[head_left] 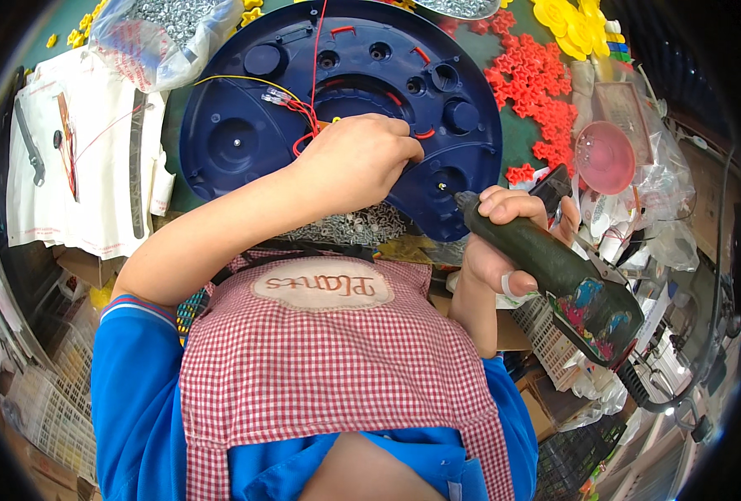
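A large round dark blue plastic part [212, 108] lies on the green table, with posts, holes, short red pieces and a curved slot in it. My left hand [358, 159] reaches over its near middle, fingers curled and pressed together; whatever they pinch is hidden. My right hand [504, 221] is wrapped round a dark green electric screwdriver [537, 255]. The tool's bit points up and left at a screw [442, 186] in a round recess near the part's right edge. Red wires [305, 125] and a yellow wire run beside my left hand, with small clear connectors [276, 97].
Many loose screws [345, 225] lie before the blue part, and more fill a plastic bag [170, 42] at the far left. Red star-shaped pieces [529, 92] spread at the right, near a pink bowl [604, 157]. White sheets [95, 209] with wires on them lie left. The screwdriver's cord [679, 405] hangs right.
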`<state>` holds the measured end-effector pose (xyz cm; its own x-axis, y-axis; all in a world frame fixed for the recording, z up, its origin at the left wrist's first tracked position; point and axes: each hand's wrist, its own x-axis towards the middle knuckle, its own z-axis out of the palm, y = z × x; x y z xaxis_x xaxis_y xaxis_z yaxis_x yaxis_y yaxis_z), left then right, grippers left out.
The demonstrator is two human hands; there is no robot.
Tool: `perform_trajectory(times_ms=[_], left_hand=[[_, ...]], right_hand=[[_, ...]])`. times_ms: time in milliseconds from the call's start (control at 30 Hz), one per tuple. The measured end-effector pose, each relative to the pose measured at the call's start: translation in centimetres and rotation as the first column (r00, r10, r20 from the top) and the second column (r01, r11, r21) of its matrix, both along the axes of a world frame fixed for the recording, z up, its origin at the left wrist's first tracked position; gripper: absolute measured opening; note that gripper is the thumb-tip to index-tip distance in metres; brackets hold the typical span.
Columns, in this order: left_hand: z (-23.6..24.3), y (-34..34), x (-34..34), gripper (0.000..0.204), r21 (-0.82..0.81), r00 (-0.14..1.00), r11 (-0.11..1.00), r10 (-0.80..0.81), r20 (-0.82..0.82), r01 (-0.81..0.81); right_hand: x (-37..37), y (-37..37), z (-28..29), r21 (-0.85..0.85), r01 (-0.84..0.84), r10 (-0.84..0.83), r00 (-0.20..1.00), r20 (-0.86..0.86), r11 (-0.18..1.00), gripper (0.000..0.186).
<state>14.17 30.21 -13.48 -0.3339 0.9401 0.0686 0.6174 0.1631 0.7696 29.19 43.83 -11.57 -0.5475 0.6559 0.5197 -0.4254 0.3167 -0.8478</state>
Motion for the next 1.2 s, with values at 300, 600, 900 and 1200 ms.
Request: perform_trajectory(times_ms=[300,600,900,1200], left_hand=[[0.1,0.0,0.0,0.016,-0.001,1.0,1.0,-0.002,-0.015,0.002],[1.8,0.4,-1.5,0.027,0.036,0.948,0.998,0.037,0.318,-0.05],[-0.7,6.5,-6.1,0.015,0.218,0.983,0.969,0.143,-0.112,-0.116],[-0.5,7.1,-7.1,0.016,0.208,0.975,0.977,0.007,-0.224,0.041]], right_hand=[[0.6,0.8,-1.3,0.042,-0.182,0.182,0.983,-0.006,0.982,0.097],[-0.6,2.2,1.6,-0.181,-0.367,0.326,0.919,-0.221,0.912,0.118],[-3.3,0.6,0.7,-0.231,-0.357,0.318,0.929,-0.187,0.905,0.118],[-3.5,0.8,0.4,-0.246,-0.331,0.286,0.937,-0.2,0.911,0.116]])
